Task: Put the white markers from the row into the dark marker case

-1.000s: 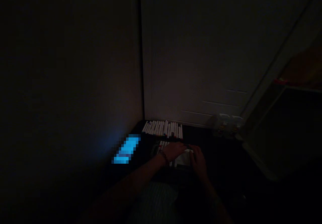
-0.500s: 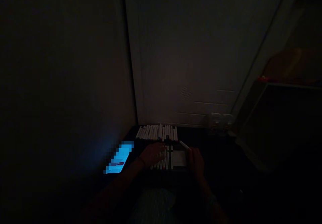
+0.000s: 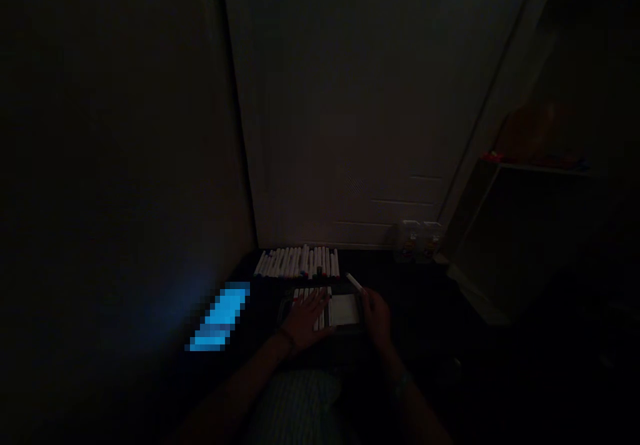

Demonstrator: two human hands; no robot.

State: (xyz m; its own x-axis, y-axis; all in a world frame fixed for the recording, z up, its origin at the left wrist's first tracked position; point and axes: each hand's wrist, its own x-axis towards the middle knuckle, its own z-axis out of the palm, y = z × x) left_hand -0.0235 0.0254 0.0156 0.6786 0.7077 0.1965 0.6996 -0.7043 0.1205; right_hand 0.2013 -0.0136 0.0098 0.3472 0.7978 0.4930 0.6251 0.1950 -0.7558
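The left hand (image 3: pixel 306 318) is lying over some short white pens (image 3: pixel 323 321), its fingers spread wide and not pinching anything. Those pens are sitting under and between the fingers, in what is probably a tray (image 3: pixel 345 310), but it is very dark. The right hand (image 3: pixel 376 313) is pinching one white pen (image 3: pixel 354 282) with closed fingertips, and it is pointing away. Just past the left fingers, a row of pens (image 3: pixel 297 262) is lying. Left of them, a blue shape (image 3: pixel 220 315) is glowing.
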